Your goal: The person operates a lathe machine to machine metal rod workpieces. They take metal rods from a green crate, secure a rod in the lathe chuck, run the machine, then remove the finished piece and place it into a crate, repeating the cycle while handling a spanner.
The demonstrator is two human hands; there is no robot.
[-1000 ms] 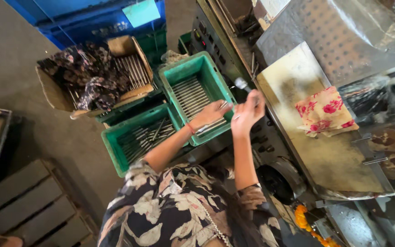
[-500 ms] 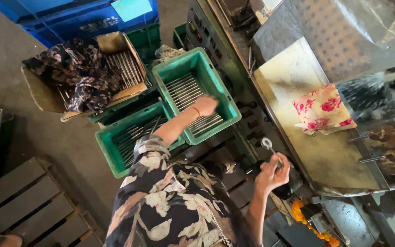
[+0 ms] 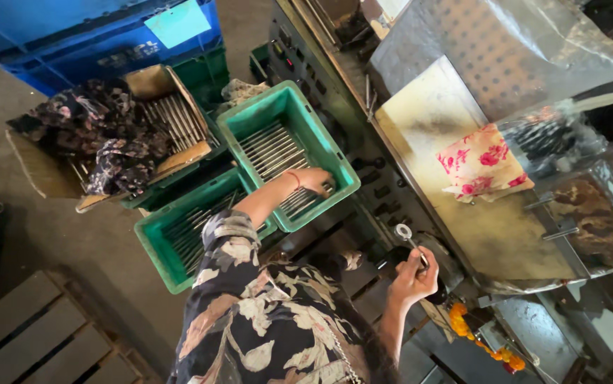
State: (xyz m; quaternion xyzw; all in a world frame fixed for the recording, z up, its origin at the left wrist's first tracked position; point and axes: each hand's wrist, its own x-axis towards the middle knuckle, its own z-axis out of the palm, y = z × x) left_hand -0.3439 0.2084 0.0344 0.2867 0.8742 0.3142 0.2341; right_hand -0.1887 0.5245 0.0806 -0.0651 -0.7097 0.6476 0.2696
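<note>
Grey concrete floor under me, wooden pallet at my lower left, blue crates stacked beyond, dark metal machine to my right, daylight glaring off plastic sheet

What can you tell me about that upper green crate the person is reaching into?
The upper green crate is a rectangular, open-topped bin that looks like plastic, scuffed and dusty. It sits tilted, overlapping a second green crate lower down, beside the dark machine front. A layer of thin metal rods lies lengthwise inside. The left hand reaches in over its near end, onto the rods.
</note>
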